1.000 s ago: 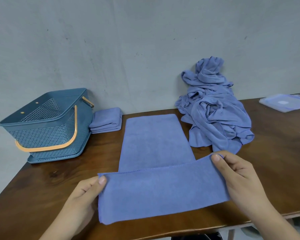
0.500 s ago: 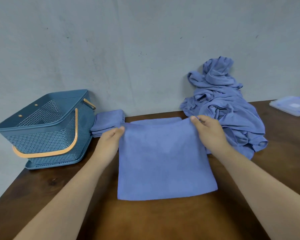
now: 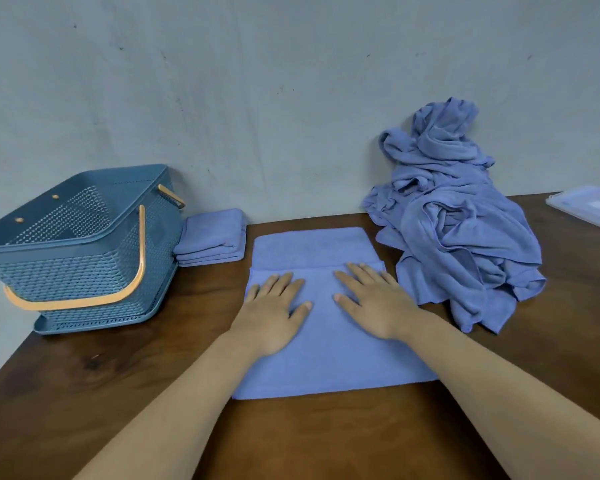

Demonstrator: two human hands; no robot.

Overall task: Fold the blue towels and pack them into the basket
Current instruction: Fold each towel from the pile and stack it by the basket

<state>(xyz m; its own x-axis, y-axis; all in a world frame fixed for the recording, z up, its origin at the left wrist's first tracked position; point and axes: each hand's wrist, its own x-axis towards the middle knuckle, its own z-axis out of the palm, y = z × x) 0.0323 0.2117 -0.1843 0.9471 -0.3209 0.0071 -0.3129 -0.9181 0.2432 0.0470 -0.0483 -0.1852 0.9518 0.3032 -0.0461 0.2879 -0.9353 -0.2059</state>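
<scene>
Smoothing step: I should press from centre outward w/ even pressure so the fold edge sits square, no creases. L hand [image 3: 274,306] & R hand [image 3: 371,303] lie flat, palms down, fingers straight on towel [image 3: 326,362], gripping nothing; forearms reach fwd. Towel mid-table; basket [image 3: 77,244] far left, unfolded pile [image 3: 458,244] far right.

Baskets: we counted one basket [image 3: 84,258], with two orange handles [image 3: 141,258].
Spread towels: we counted one towel [image 3: 326,358].
Stacks: we logged one folded stack [image 3: 212,233]; we could not fix its towel count.
Heaps: we logged one heap [image 3: 458,244]; we could not count its towels.
Hands: we counted two, left hand [image 3: 274,313] and right hand [image 3: 374,303].
Trays: we noted one clear tray [image 3: 586,206].
Tables: we noted one table [image 3: 326,438].
</scene>
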